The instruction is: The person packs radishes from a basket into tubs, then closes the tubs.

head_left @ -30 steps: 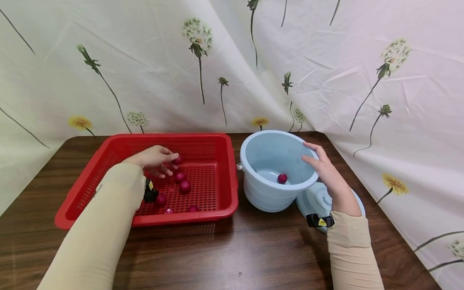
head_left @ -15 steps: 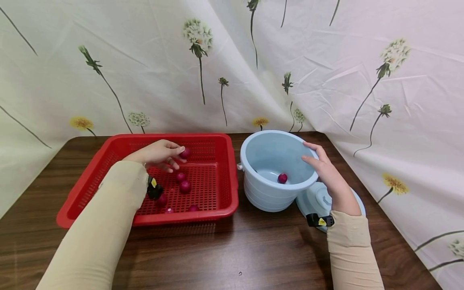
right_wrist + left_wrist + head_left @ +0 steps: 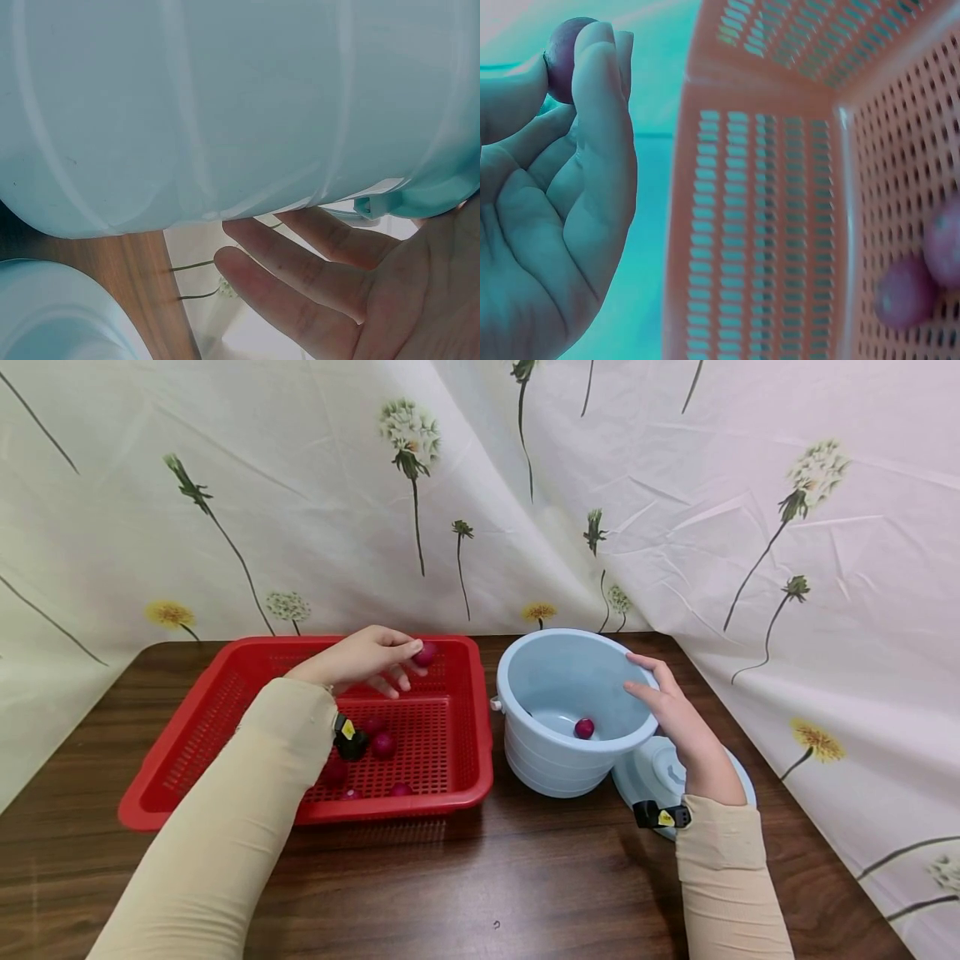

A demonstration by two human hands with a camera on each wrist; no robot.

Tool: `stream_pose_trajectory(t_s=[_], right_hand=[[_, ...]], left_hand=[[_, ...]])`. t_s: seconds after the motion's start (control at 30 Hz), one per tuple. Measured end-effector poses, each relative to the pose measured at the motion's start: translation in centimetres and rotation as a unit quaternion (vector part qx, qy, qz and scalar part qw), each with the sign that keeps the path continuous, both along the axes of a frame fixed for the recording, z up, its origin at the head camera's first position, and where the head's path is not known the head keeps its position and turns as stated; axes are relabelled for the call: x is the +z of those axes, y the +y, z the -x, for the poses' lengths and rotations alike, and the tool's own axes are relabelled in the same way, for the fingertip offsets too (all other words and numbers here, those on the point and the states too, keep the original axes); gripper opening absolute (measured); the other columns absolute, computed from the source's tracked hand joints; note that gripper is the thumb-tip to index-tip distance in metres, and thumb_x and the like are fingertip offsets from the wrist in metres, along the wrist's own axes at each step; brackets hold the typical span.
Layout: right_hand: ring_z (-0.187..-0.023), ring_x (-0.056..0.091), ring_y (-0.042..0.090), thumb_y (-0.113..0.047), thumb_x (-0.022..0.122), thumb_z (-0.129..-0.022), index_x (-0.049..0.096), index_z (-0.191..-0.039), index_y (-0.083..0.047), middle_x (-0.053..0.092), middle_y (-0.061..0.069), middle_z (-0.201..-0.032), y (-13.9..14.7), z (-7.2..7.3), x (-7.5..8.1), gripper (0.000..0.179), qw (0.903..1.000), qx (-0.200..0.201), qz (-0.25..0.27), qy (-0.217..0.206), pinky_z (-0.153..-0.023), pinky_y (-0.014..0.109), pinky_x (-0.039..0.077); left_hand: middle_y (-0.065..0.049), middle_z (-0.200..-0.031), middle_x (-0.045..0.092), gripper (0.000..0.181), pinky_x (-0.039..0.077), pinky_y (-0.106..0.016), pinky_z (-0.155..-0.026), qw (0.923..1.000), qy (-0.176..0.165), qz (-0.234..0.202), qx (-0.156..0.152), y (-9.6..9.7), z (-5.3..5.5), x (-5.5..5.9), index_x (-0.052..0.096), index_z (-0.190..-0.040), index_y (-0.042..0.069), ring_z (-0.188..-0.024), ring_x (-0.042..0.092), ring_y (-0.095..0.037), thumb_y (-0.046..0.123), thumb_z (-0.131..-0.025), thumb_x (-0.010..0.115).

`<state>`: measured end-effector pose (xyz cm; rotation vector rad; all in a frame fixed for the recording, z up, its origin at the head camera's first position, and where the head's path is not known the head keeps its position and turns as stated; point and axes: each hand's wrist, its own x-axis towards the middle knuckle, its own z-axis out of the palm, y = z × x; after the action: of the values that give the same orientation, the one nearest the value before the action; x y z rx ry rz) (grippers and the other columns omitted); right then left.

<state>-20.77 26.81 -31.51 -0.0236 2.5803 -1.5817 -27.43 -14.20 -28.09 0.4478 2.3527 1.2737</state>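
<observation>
My left hand (image 3: 367, 658) pinches a small round purple-red radish (image 3: 425, 653) between thumb and fingertips, raised over the back right part of a red plastic basket (image 3: 474, 727). In the left wrist view the radish (image 3: 564, 60) is partly covered by the fingers. Several more radishes (image 3: 383, 745) lie on the basket floor. My right hand (image 3: 678, 718) grips the right rim of a light blue bucket (image 3: 558, 777), thumb inside. In the right wrist view its fingers (image 3: 300, 270) lie along the outside wall. One radish (image 3: 584, 728) rests on the bucket's bottom.
A light blue lid (image 3: 652, 777) lies on the table right of the bucket, partly under my right forearm. The brown wooden table (image 3: 495, 877) meets a white flower-printed cloth (image 3: 322, 510) at the back and right.
My left hand has risen and moved right with the radish, toward the basket's back right corner. The right hand and bucket stay where they were.
</observation>
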Motion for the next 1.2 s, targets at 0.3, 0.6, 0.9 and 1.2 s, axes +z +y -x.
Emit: stream_pose_trajectory(t_s=[0.3,0.6,0.9,1.2], right_hand=[[-0.132,0.041,0.039,-0.033,0.044,-0.104,0.016,-0.158,-0.017,0.013,0.020,-0.161,0.0,-0.1,0.0,0.063,1.0000,-0.002,0.001,-0.001,-0.089,0.041,0.047],[-0.133,0.039,0.040,-0.033,0.044,-0.103,0.017,-0.158,-0.017,0.011,0.019,-0.162,-0.1,-0.2,0.1,0.063,1.0000,-0.003,0.001,-0.001,-0.092,0.045,0.045],[-0.134,0.037,0.041,-0.033,0.044,-0.103,0.017,-0.157,-0.016,0.010,0.020,-0.162,-0.1,-0.1,0.0,0.063,1.0000,-0.001,0.001,0.000,-0.093,0.047,0.045],[-0.130,0.041,0.041,-0.033,0.044,-0.104,0.017,-0.157,-0.016,0.011,0.020,-0.161,0.0,0.0,0.0,0.063,1.0000,-0.001,-0.002,0.005,-0.086,0.039,0.048]], left_hand=[[-0.021,-0.119,0.064,0.043,0.060,-0.029,-0.070,0.9990,0.010,-0.041,-0.012,2.8,0.0,1.1,0.055,-0.133,-0.002,-0.075,0.062,-0.013,0.029,-0.107,0.044],[-0.023,-0.120,0.063,0.040,0.060,-0.029,-0.069,0.9983,0.012,-0.055,-0.014,5.3,-0.3,1.7,0.057,-0.133,0.002,-0.079,0.062,-0.018,0.029,-0.105,0.048],[-0.018,-0.118,0.066,0.039,0.059,-0.029,-0.065,0.9952,0.006,-0.098,-0.003,7.7,-0.9,2.0,0.058,-0.133,0.005,-0.080,0.062,-0.021,0.030,-0.105,0.049],[-0.018,-0.117,0.067,0.038,0.059,-0.027,-0.063,0.9872,-0.006,-0.158,0.018,9.9,-1.4,2.1,0.057,-0.134,0.007,-0.079,0.063,-0.022,0.029,-0.103,0.054]])
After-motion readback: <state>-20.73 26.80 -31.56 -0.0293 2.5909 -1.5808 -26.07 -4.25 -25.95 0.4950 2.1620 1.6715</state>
